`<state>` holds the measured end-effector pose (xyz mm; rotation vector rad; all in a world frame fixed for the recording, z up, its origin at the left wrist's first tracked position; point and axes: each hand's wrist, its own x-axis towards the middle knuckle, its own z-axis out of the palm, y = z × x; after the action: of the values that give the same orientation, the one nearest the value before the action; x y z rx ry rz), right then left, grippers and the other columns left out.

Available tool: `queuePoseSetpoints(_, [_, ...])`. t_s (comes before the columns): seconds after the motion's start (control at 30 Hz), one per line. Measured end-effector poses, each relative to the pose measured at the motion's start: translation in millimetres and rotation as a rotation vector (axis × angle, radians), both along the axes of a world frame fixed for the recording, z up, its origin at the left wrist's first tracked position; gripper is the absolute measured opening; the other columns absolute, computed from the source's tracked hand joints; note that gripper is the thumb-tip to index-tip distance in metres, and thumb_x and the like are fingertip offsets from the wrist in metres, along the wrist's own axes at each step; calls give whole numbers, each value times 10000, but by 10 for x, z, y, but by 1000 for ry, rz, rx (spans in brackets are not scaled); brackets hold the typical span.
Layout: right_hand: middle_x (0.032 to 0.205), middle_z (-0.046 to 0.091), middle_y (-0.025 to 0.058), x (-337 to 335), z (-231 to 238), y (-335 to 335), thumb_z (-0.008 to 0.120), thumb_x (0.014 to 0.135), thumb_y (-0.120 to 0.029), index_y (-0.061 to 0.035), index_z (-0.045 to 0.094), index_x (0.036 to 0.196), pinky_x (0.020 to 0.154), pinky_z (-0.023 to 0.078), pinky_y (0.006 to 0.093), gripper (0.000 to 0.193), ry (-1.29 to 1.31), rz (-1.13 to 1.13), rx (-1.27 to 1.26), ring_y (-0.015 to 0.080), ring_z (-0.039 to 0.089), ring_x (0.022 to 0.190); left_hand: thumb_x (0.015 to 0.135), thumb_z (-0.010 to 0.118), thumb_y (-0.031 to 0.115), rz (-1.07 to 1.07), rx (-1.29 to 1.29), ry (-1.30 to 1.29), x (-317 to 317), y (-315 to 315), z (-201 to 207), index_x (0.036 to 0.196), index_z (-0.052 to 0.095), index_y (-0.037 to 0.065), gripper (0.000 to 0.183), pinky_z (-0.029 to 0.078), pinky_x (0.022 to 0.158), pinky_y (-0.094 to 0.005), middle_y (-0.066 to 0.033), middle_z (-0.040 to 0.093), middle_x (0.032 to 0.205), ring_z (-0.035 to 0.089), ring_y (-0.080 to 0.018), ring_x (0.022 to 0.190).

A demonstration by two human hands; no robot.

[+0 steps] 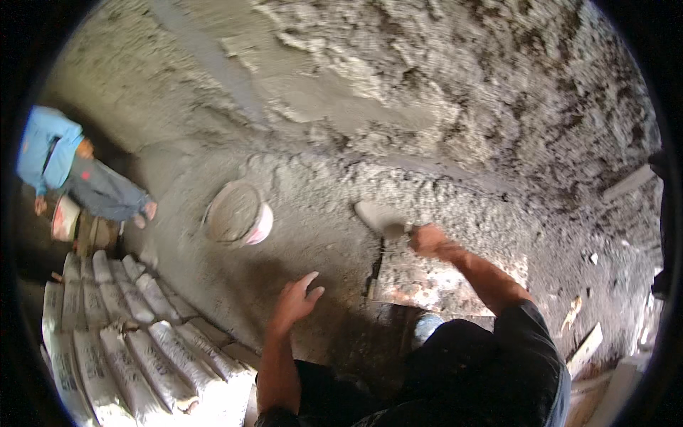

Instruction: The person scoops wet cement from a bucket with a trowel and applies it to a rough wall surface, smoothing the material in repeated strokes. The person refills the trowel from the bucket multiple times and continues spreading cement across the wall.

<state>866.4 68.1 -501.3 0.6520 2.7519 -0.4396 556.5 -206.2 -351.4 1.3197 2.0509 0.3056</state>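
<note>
My right hand (429,241) is closed round the handle of a trowel (378,215), whose blade points left and is somewhat blurred. Below that hand lies a flat board (455,281) smeared with wet mortar, with more mortar heaped along its far side. My left hand (296,302) hangs in the air over the floor, holding nothing, its thumb and a finger apart. Beyond it, to the left, stands a bucket (236,213) with grey mortar inside.
A rough wall (469,85), partly coated with smooth plaster (306,92), rises ahead. Stacked sacks (121,341) fill the lower left. At far left another person (78,164) in a blue top stands beside a second bucket (65,217). Wood scraps (585,349) lie at right.
</note>
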Motion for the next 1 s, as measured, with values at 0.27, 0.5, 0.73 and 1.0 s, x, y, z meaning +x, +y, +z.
queuePoseSetpoints(0.27, [889,727,174,629,-307,-694,677,912,-251,-97,736,1174,727,581,460,310,522,-982,-563,316,704,737,961,677,310,27,46,-29,-96,-125,95,1415,602,74,517,488,1046,-468,-251,658,1326,628,-424,1245])
queuePoseSetpoints(0.5, [866,687,125,2567,-758,-468,669,884,-300,-97,707,1086,699,545,441,290,503,-1702,-459,291,660,760,959,663,300,9,119,-5,-264,-209,198,1405,599,26,527,496,1034,-477,-273,656,1318,643,-432,1220])
queuePoseSetpoints(0.73, [886,712,146,1824,-1118,-189,666,823,-174,-42,725,955,659,555,429,195,51,-440,352,310,699,793,943,684,274,21,119,43,-261,-295,398,1360,627,6,499,475,1072,-454,-261,658,1315,625,-420,1240])
queuePoseSetpoints(1.0, [922,737,94,39,-625,-301,737,760,-209,-82,764,862,786,566,380,164,-99,-285,292,284,701,906,948,696,254,26,126,42,-333,-580,555,1334,634,-10,472,481,1065,-448,-249,654,1326,623,-412,1245])
